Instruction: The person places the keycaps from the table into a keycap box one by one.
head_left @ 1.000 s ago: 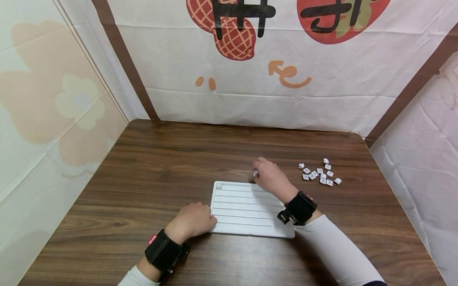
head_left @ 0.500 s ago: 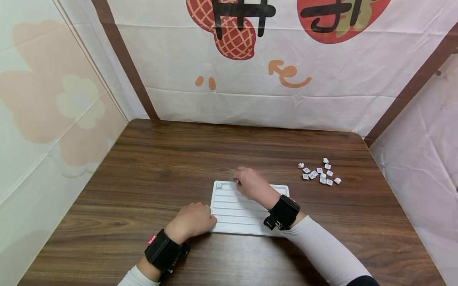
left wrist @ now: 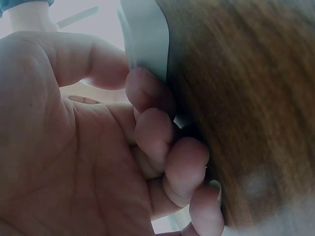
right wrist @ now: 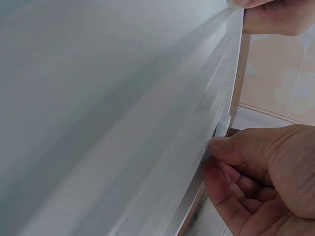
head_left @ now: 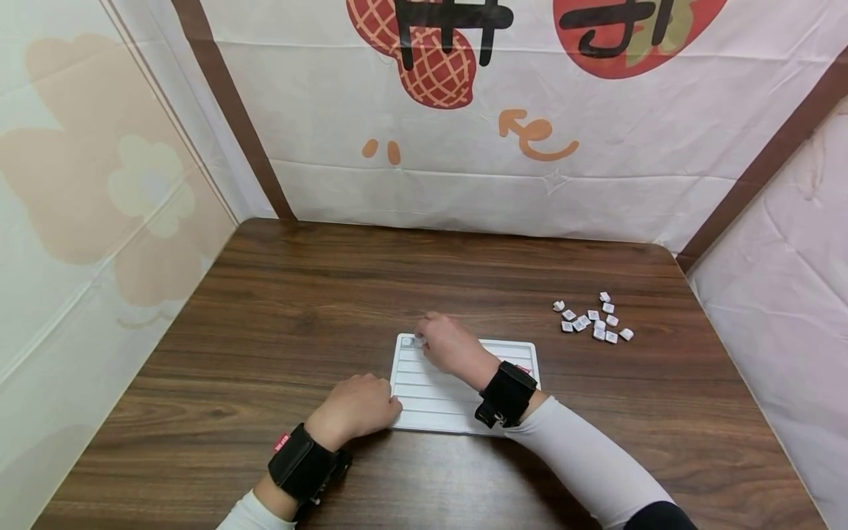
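My left hand grips board, 8 o'clock; curled fingertips: left-wrist view only. Right hand pinches tile, 11 o'clock.

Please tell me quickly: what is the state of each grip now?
Left grip: closed, holding the left edge of a white, ribbed, rectangular board.
Right grip: closed, apparently pinching a small white tile, mostly hidden.

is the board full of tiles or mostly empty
Mostly empty, as far as visible: a tile sits in the far left corner of the board, and what else shows is bare. The right hand hides part.
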A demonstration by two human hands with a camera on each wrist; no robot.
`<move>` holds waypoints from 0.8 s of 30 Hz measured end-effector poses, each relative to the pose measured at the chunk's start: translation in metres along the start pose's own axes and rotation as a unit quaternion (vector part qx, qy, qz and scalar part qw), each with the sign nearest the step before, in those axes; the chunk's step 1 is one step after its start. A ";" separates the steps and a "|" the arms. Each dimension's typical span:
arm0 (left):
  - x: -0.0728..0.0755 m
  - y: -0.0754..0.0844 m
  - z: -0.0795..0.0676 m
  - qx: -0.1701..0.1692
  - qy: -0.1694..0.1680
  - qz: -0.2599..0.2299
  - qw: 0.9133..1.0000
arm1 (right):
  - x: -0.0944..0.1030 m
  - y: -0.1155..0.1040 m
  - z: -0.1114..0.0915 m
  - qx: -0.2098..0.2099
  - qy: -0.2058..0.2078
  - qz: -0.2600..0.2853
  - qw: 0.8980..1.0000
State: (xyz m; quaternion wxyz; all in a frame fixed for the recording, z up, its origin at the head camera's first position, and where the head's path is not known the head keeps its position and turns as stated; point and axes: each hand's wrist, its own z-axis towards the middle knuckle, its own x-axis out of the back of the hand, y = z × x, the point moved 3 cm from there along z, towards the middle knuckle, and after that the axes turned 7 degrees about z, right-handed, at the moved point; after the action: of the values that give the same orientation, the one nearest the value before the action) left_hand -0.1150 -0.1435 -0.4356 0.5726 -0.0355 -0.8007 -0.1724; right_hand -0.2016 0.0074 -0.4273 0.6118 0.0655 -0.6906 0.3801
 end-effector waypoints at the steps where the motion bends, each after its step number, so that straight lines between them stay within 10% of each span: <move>1: 0.000 0.000 0.000 0.000 0.000 0.000 1.000 | -0.001 -0.001 0.001 -0.005 -0.002 -0.005 1.000; 24: -0.001 0.000 0.001 -0.002 0.006 0.007 1.000 | -0.003 -0.008 0.004 -0.028 -0.028 -0.036 0.999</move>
State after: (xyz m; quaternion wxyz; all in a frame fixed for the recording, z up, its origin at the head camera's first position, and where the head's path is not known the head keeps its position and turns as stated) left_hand -0.1156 -0.1433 -0.4372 0.5786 -0.0415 -0.7965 -0.1705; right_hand -0.1995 -0.0013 -0.4259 0.6072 0.0833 -0.7150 0.3364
